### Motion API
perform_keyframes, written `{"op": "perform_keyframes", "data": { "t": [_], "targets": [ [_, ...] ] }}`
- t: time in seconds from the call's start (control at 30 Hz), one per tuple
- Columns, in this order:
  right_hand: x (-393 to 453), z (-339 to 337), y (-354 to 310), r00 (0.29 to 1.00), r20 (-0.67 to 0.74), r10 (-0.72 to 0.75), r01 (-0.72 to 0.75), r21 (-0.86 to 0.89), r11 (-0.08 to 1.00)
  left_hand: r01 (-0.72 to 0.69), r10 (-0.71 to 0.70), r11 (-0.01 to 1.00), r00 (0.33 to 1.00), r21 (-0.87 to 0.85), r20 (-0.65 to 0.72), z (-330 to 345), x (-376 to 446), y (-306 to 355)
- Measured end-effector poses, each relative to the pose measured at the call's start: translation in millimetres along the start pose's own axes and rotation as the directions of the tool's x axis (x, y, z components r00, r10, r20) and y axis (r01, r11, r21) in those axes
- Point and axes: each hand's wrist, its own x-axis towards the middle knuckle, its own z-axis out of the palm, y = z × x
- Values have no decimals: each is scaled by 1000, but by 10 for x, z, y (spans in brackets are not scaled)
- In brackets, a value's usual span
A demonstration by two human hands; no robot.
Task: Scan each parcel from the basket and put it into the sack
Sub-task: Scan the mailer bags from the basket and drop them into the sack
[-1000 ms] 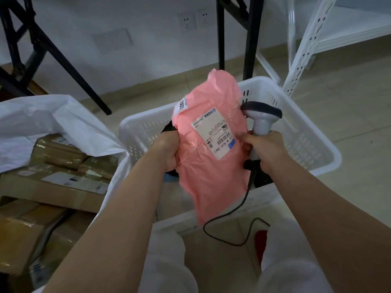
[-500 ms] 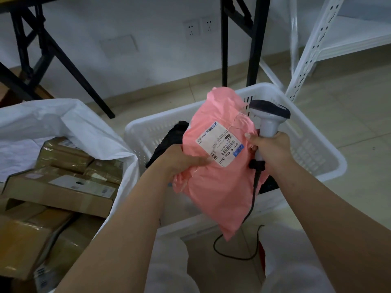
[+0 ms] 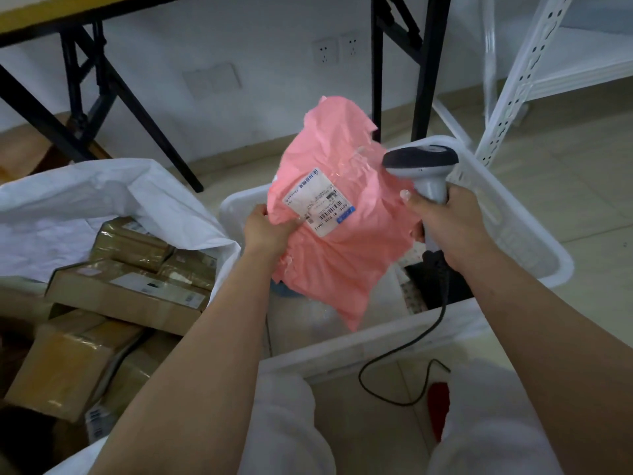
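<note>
Pink plastic mailer bag (image 3: 337, 214) held above the white basket (image 3: 534, 241), near its left end; soft, crumpled, long axis running from upper right to lower left, lower corner hanging down into the basket's opening; shipping label (image 3: 318, 202) with barcode faces up toward the camera, tilted with the bag.

Left hand (image 3: 269, 228) grips the bag's left edge, thumb pressed onto the front just beside the label, fingers hidden behind the plastic; right hand (image 3: 448, 224) is clenched round the grey handle of the scanner (image 3: 423, 166), whose dark head points left at the bag from just beside its right edge; the scanner's cable (image 3: 394, 358) trails down over the basket's near wall to the floor.

Key relation: the label lies to the left of and slightly below the scanner head, close, with the bag's right edge between them; whether the beam falls on the barcode cannot be told, no light spot visible; judged step: scan in hand, not confirmed.

White sack (image 3: 113, 200) stands open to the left of the basket, touching its left end, brown cardboard boxes (image 3: 130, 289) inside; the left hand is the nearer to the sack's mouth, so the drop looks like a short leftward carry by that hand alone; a dark item (image 3: 433, 282) lies in the basket below the right hand.
</note>
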Motion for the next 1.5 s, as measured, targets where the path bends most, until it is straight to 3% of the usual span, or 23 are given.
{"op": "perform_keyframes", "data": {
  "t": [0.1, 0.23, 0.33, 0.43, 0.77, 1.5],
  "targets": [
    [-48, -14, -46, 998, 46, -51, 53, -24, 998, -2, -4, 996, 998, -89, -70, -33, 12, -18],
    [-153, -6, -137, 945, 326, 10, 4, -43, 999, -14, 12, 999, 999, -39, -33, -13, -31, -8],
    [-208, -2, -162, 911, 412, -1, 78, -171, 982, -31, 31, 999, 999, -11, -8, 4, -49, -37],
    [-213, -21, -161, 904, 428, -24, 129, -219, 967, -26, 26, 999, 1000, 20, -7, 5, -53, -52],
    [-169, -168, -172, 908, 418, 33, 86, -263, 961, 49, -48, 999, 995, 13, -82, -8, 57, -135],
    [-121, -268, -135, 897, 442, 21, 137, -321, 937, 49, -41, 997, 992, 64, -122, 26, 85, -174]
  ]
}}
